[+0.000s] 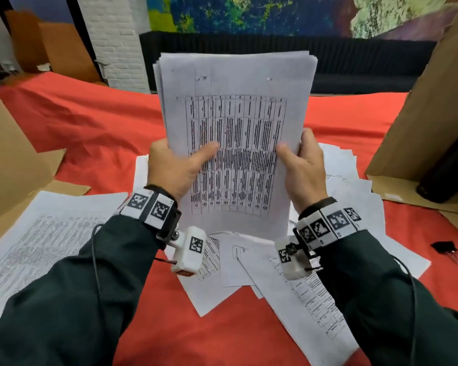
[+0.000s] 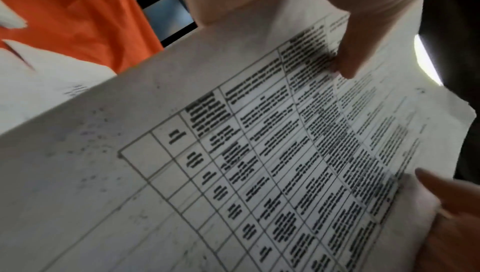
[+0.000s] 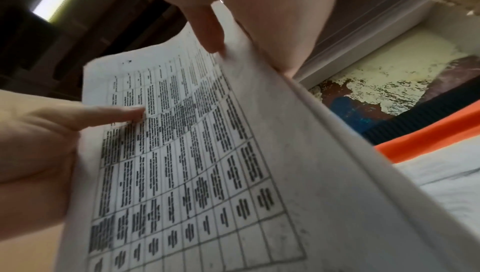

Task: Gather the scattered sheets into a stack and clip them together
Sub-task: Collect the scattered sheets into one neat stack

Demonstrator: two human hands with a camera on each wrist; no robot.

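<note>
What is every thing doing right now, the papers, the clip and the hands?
stack of sheets: upright, held on both sides.
left hand: grips the stack's left edge.
right hand: grips the stack's right edge.
loose sheets: scattered flat on the red cloth.
binder clip: lying on the cloth, unused.

Cardboard boxes (image 1: 431, 107) (both sides), red cloth (image 1: 95, 120)

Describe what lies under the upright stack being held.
Under the paper stack, gripped by left hand and right hand, loose sheets overlap on the red cloth; whatever is directly beneath is hidden.
</note>
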